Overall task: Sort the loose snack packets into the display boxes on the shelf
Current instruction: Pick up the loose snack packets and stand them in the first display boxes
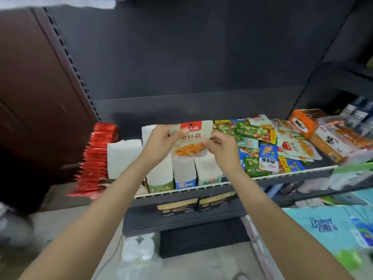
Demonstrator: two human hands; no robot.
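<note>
A beige snack packet (pixel 190 139) with a red label and a picture of orange food is held upright above the display boxes. My left hand (pixel 161 143) pinches its left edge, thumb on the front. My right hand (pixel 223 148) pinches its right edge. Below stand three white display boxes side by side: one with a green front (pixel 160 179), one with a blue front (pixel 184 175), one with a pale green front (pixel 209 172). A heap of loose snack packets (pixel 268 142) in green, blue and beige lies on the shelf to the right.
Another white box (pixel 123 156) stands left of the three, beside a row of red foil packets (pixel 96 158). Orange and white packs (pixel 327 136) lie at the far right. The shelf's front rail (pixel 193 189) runs below the boxes. Dark boxes (pixel 194 205) sit on the lower shelf.
</note>
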